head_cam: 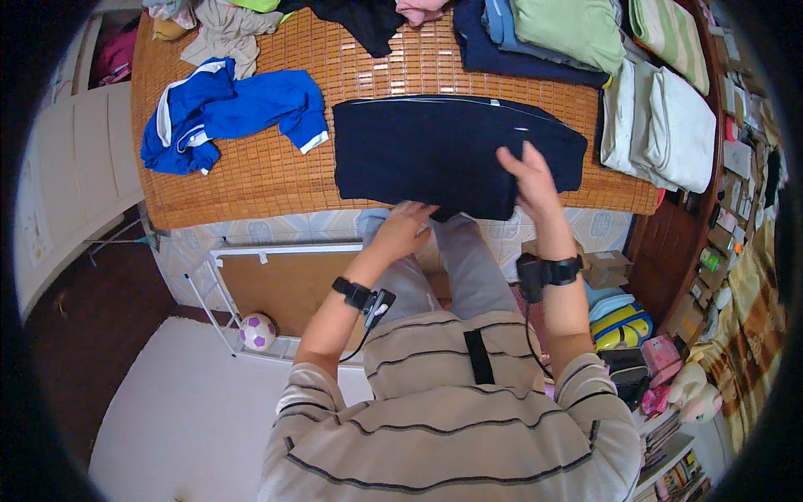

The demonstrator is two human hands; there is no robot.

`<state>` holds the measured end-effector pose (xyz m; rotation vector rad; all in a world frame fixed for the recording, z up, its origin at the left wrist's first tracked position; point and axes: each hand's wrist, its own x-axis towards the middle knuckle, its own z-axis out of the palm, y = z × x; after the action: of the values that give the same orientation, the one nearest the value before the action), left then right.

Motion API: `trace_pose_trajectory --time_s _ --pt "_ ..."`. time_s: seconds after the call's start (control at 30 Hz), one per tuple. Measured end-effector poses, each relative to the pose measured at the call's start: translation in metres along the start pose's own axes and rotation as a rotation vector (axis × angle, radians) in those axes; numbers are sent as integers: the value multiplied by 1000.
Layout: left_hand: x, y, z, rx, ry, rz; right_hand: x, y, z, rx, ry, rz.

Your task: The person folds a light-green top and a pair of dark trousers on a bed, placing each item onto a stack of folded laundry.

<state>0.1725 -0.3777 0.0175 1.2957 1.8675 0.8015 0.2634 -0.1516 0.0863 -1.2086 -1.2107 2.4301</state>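
Note:
Before me a dark navy folded garment (433, 147) lies on a bamboo-tile mat (276, 182), its near edge reaching over the mat's front edge. My left hand (411, 229) is at that near edge, fingers bent beside the cloth; whether it pinches the fabric is unclear. Over the garment's right part is my right hand (532, 179), thumb and fingers apart, with nothing seen between them. To the left lies a crumpled blue garment with white trim (251, 110). Both wrists wear black straps with small devices and cables.
Folded clothes (564, 31) are stacked at the back right, beside folded white cloths (680, 125). A beige garment (235, 31) and a black garment (351, 19) lie at the back. Below the mat are a white-framed board (295, 288), a ball (257, 331) and cardboard boxes (605, 267).

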Motion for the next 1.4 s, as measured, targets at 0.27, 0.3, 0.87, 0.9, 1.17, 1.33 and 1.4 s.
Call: trace_pose_trajectory --time_s 0.27,0.3,0.87,0.9,1.17,1.33,1.4 --pt "12 -46 41 402 -96 -400 25 17 -167 -244 328 93" --pt "12 -48 45 395 -111 -451 31 28 -180 -253 404 92" --pt "17 -46 34 599 85 -407 35 68 -221 -538 519 -325" --pt "17 -50 35 581 -68 -500 40 74 -222 -681 549 -354" --pt "2 -55 37 470 14 -207 42 61 -189 -1128 698 -428" --pt "-13 -55 21 372 20 73 22 44 -116 -1486 582 -640" --pt "-10 -49 9 475 87 -44 20 56 -89 -1517 345 -606"
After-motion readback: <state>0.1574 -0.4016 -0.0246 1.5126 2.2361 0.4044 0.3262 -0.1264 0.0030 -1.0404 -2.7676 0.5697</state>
